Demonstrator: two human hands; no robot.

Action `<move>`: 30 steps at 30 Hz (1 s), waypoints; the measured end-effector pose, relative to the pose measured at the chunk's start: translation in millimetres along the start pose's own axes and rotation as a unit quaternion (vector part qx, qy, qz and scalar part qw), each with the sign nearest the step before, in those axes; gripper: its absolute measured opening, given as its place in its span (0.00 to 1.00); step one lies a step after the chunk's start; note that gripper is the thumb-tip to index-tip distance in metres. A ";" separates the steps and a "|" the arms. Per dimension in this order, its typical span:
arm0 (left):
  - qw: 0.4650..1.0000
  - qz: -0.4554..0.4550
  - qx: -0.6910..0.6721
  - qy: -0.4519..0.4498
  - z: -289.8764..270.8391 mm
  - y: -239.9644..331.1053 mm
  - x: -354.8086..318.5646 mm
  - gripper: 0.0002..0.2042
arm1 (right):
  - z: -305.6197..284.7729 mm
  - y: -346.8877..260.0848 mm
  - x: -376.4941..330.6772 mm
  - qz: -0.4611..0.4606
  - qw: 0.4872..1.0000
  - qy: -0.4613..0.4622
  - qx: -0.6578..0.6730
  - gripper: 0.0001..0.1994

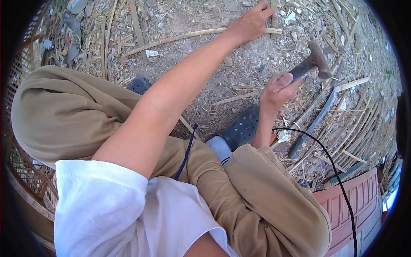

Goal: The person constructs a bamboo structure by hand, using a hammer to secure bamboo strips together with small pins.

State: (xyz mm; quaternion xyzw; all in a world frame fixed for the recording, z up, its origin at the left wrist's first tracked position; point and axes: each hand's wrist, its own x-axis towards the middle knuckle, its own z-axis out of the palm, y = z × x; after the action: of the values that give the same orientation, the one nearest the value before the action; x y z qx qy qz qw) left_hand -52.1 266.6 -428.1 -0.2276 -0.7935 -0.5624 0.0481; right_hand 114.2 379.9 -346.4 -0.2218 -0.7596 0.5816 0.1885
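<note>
My left arm (171, 94) stretches forward across the ground. At its end my left hand (250, 25) is closed, its fingertips pinched over a short grey wooden slat (274, 19); whatever they may hold is too small to make out. A long, thin bamboo strip (184, 36) runs beneath this hand and pokes out on its right side. My right hand (279, 89) grips a hammer (303, 67) by its dark handle, above the ground. The rusty brown hammer head points up and to the right, apart from the slat and the strip.
Right of my shoe (242, 128) lies a long grey blade-like tool (326, 107) with a dark handle. Beyond it is a pile of bamboo strips (357, 132). A black cable (332, 160) curves past a reddish panel (353, 205). Woven lattice (25, 171) stands at left.
</note>
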 end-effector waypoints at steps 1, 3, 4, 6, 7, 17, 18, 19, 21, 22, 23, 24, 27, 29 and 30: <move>1.000 0.004 -0.003 -0.006 -2.0 -1.9 -0.3 0.19 | 3.0 4.7 2.3 0.026 0.982 -0.067 -0.177 0.18; 1.000 0.008 0.001 -0.013 -5.3 -2.2 1.3 0.19 | 11.4 3.2 7.2 0.037 0.936 -0.123 -0.328 0.17; 0.999 -0.021 0.005 -0.028 -4.9 -1.5 2.5 0.19 | 10.8 0.4 7.6 0.038 0.937 -0.123 -0.326 0.17; 0.998 -0.053 0.010 -0.043 -5.9 -4.3 1.2 0.19 | 10.4 -17.3 4.6 0.079 0.956 -0.120 -0.255 0.16; 0.999 -0.036 0.009 -0.029 -7.5 -6.3 -0.5 0.19 | 11.1 -18.2 -1.5 0.080 0.956 -0.122 -0.254 0.16; 1.000 -0.002 0.009 -0.015 -5.4 -4.0 -0.2 0.17 | 5.9 -14.6 6.1 0.048 0.961 -0.115 -0.247 0.16; 1.000 -0.005 0.009 -0.016 -5.1 -6.0 -1.3 0.17 | 4.8 -19.4 3.4 0.049 0.969 -0.102 -0.219 0.16; 1.000 -0.004 0.019 -0.012 -4.7 -8.3 -1.8 0.17 | 2.8 -21.1 -1.2 0.052 0.969 -0.104 -0.220 0.16; 1.000 -0.002 0.025 -0.006 -3.4 -7.0 1.5 0.17 | -1.8 -27.5 -5.5 0.057 0.993 -0.051 -0.087 0.18; 1.000 -0.007 0.021 -0.008 -3.4 -6.3 2.6 0.16 | -1.0 -25.2 -6.6 0.056 0.993 -0.050 -0.089 0.18; 1.000 -0.010 0.019 -0.011 -3.1 -4.8 3.8 0.16 | 0.9 -18.1 -8.3 0.000 0.991 -0.042 -0.124 0.18; 1.000 -0.009 0.016 -0.013 -2.3 -2.7 3.5 0.16 | 4.5 -12.2 -8.3 -0.056 0.985 -0.034 -0.161 0.17; 1.000 -0.017 0.018 -0.012 -3.7 -3.5 2.7 0.16 | 12.7 -9.3 -2.2 -0.011 0.964 -0.103 -0.244 0.16; 1.000 -0.006 0.020 -0.009 -3.8 -7.6 0.3 0.15 | 8.8 -16.1 -3.9 -0.005 0.953 -0.153 -0.261 0.15; 1.000 -0.008 0.020 -0.009 -3.8 -9.3 0.0 0.15 | 7.7 -25.3 -8.4 -0.004 0.953 -0.155 -0.262 0.15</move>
State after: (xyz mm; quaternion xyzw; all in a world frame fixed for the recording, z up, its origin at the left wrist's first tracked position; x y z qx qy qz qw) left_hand -56.7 260.7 -434.8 -0.2248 -0.8067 -0.5450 0.0411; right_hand 114.0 363.4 -324.1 -0.1675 -0.9059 0.3889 0.0066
